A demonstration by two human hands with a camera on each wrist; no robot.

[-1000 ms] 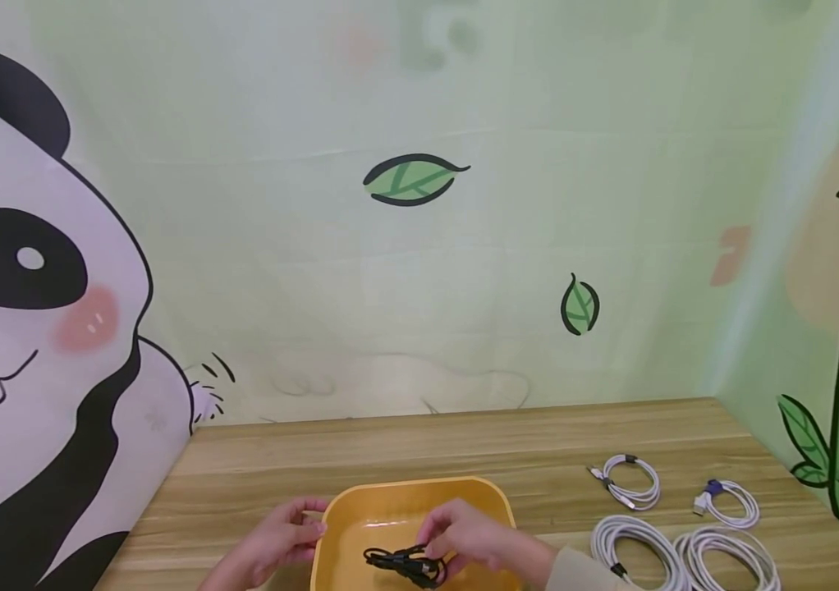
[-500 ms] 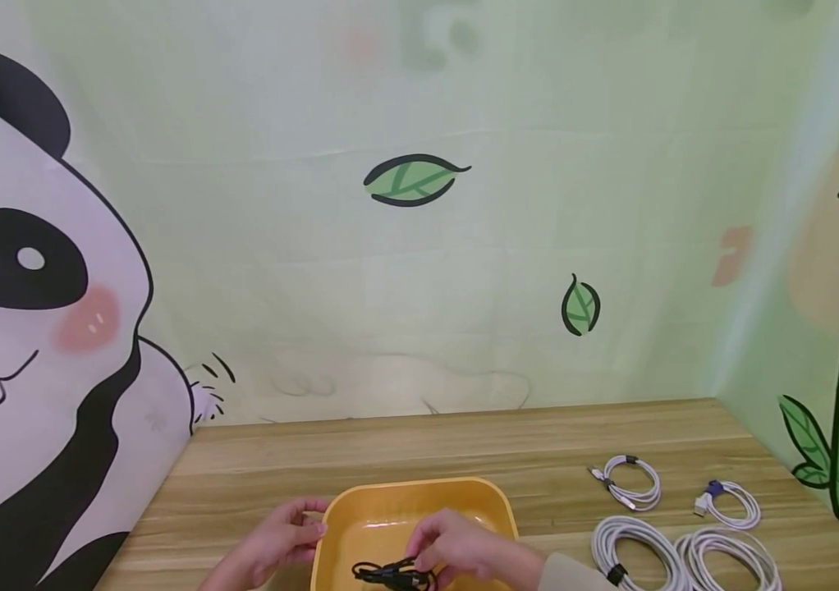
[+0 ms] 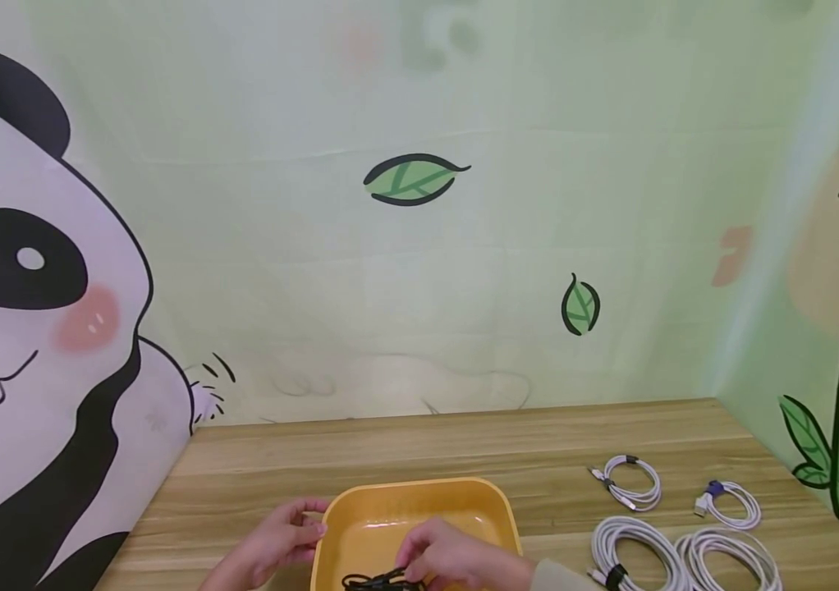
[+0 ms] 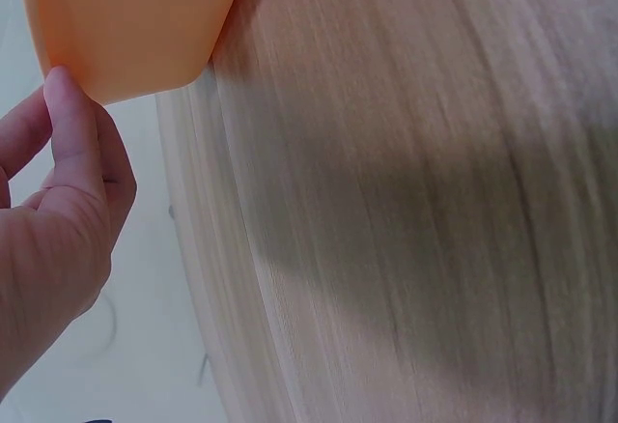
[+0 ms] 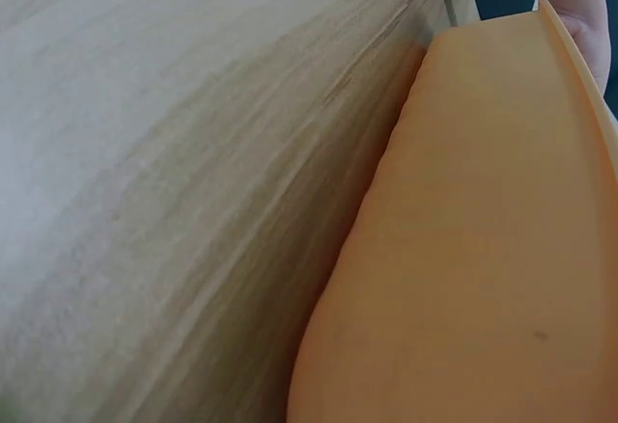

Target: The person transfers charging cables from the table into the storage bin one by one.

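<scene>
A black cable (image 3: 382, 582), tied up in a small bundle, is held in the right hand (image 3: 460, 558), and its near part is cut off by the bottom of the head view. The bundle is pinched at its right end by the thumb and fingers, so most of it is seen to the left of that hand. It is held inside a yellow tray (image 3: 368, 525), between the two hands, but whether the tray's floor is touched by it cannot be told. The left rim of the tray is pinched by the left hand (image 3: 272, 542), which is kept well apart from the right one and is not touched by the cable. The tray is set on a wooden surface (image 3: 279, 451). To the right of the tray, four rings of white cable are laid on the surface: a small coil with black ties (image 3: 654, 490), a small coil with a blue tie (image 3: 750, 499), and, closer to the person, two bigger coils (image 3: 644, 533), placed side by side.
</scene>
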